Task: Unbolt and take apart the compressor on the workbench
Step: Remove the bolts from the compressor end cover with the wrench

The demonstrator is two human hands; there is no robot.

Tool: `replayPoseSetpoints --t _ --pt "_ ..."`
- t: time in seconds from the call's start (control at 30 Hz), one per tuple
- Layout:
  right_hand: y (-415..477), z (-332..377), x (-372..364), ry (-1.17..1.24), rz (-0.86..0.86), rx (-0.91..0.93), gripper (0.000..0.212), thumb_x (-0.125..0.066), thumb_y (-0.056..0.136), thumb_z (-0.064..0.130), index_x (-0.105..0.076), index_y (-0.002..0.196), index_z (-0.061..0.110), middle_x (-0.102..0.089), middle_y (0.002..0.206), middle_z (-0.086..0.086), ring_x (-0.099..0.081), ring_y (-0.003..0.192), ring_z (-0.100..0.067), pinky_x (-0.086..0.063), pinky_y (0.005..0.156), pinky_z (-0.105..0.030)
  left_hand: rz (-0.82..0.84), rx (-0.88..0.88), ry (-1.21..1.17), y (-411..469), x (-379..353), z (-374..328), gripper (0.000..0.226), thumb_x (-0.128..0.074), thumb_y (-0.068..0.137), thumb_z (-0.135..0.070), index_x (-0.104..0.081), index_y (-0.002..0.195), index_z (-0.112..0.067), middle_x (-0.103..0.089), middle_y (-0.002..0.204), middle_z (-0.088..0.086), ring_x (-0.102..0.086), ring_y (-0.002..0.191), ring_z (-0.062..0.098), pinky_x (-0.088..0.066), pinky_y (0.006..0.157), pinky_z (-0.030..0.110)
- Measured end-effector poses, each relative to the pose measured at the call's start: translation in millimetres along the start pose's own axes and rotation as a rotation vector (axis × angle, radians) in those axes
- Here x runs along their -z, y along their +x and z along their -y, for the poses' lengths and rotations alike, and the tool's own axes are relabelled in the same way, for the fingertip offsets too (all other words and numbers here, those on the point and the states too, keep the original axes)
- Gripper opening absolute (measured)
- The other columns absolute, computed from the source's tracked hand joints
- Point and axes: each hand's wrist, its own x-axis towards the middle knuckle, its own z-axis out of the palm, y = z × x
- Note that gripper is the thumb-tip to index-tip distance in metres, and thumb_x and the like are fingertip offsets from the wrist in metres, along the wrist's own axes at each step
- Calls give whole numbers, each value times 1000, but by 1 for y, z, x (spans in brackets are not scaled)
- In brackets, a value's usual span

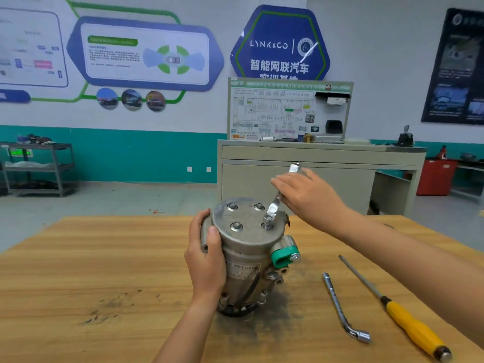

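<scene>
Yellow-handled screwdriver (413,328) on wooden workbench (104,258), left hand (207,258) clasping upright grey metal cylindrical compressor (246,231), right hand (309,197) gripping silver wrench (272,209) on top bolt (267,223)

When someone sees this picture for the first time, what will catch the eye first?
The grey compressor stands upright in the middle of the bench, and the left hand grips its side. The right hand holds a wrench on a bolt on its top. To the right, a second wrench and a yellow-handled screwdriver lie on the bench.
</scene>
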Motion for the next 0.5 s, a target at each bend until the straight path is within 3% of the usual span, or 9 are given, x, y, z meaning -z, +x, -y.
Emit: replayPoseSetpoints --t 0.1,0.17,0.27,0.3,0.4,0.5 --pt "34 11 -9 50 91 153 41 -62 87 6 -53 125 -4 -59 122 -20 -58 112 -30 -42 97 -40 0 34 -6 6 -1 2 35 -42 77 -46 -59 104 -30 -64 96 -23 -57 88 -11 -41 67 5" --pt "38 11 -6 59 130 54 36 -45 96 12 -46 131 4 -58 124 -16 -55 114 -30 -41 95 -36 6 52 -14 10 0 3 31 -42 78 -44 -59 102 -32 -64 96 -23 -57 89 -11 -41 68 5" --pt "26 4 12 265 12 -458 29 -33 100 20 -45 124 7 -65 86 -16 -61 81 -35 -43 64 -39 -7 42 -22 11 2 4 43 -39 75 -49 -59 105 -26 -61 101 -18 -56 89 -11 -41 71 6" --pt "19 4 19 352 -20 -534 30 -32 100 21 -43 124 8 -62 74 -13 -60 72 -35 -41 60 -38 -17 38 -20 10 3 4 45 -38 75 -48 -58 107 -23 -61 102 -17 -56 90 -12 -41 71 6" --pt "-12 17 44 248 191 -423 31 -30 99 20 -32 130 17 -46 55 2 -47 49 -22 -34 46 -31 -27 41 -11 8 2 4 38 -40 79 -41 -57 108 -22 -59 101 -21 -55 88 -15 -40 69 3" --pt "-42 35 66 125 381 -382 36 -32 96 16 -24 130 25 -39 57 6 -39 49 -13 -23 41 -26 -28 8 -5 6 0 3 47 -38 77 -46 -57 109 -18 -58 100 -22 -54 87 -16 -38 69 2"
